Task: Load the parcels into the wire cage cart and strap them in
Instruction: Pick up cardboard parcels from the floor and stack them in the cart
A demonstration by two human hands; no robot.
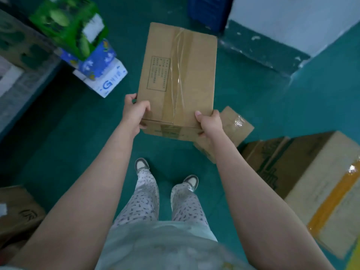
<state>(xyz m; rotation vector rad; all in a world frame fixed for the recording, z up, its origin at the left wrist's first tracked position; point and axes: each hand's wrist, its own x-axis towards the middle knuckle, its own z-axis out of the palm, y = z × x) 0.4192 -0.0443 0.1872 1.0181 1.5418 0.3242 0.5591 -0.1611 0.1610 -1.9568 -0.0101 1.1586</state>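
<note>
Dim, cool, even light; soft shadows on the green floor (78, 133). Glare glints off the packing tape (178, 61). Edges bend and blur, especially lower corners.

A single view is supplied. The wide-angle camera sits at the person's head and faces forward and steeply down. The brown carton (177, 75), gripped at its near end by the left hand (136, 112) and right hand (209, 121) on extended arms, lies at frame centre. The shoes (142, 164) stand almost directly beneath the lens on the green floor (78, 133). The torso (155, 246), nearest the lens, fills the lower edge, blurred. The stacked printed boxes (87, 55) at upper left and the large carton (311, 172) at right sit at the frame margins.
</note>
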